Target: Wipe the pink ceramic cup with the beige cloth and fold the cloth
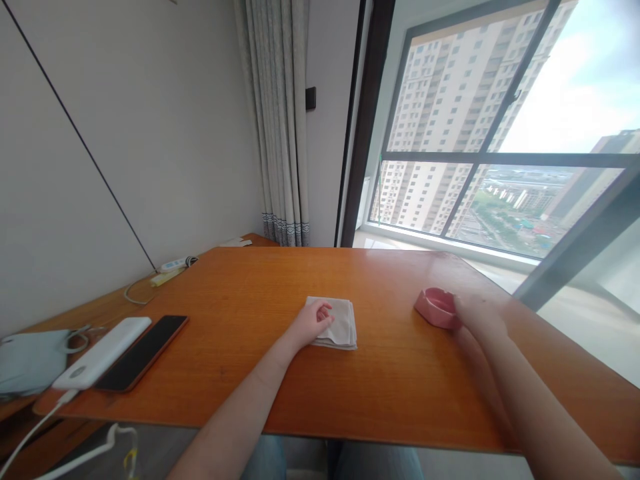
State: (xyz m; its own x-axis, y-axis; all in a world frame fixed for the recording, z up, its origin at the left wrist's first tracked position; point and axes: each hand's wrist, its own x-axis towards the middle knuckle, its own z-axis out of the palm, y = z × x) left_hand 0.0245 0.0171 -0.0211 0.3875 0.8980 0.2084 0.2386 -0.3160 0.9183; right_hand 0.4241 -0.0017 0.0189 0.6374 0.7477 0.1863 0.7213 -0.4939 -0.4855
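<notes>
A pale folded cloth (343, 323) lies on the wooden table in front of me. My left hand (316, 320) rests over its left part, palm turned sideways. Its fingers are loosely curled and a little apart, with nothing in them. Farther right, a pink angular ashtray (434, 313) sits near the table's right side, its hollow facing up. My right hand (477, 315) grips the ashtray by its right edge. The fingertips on that side are partly hidden.
On the wooden table (235, 393), a black phone (145, 353) and a white power bank (103, 353) with a cable lie at left. Beyond them are a light pouch (33, 363) and a power strip (175, 265). A curtain (280, 120) and a large window stand behind.
</notes>
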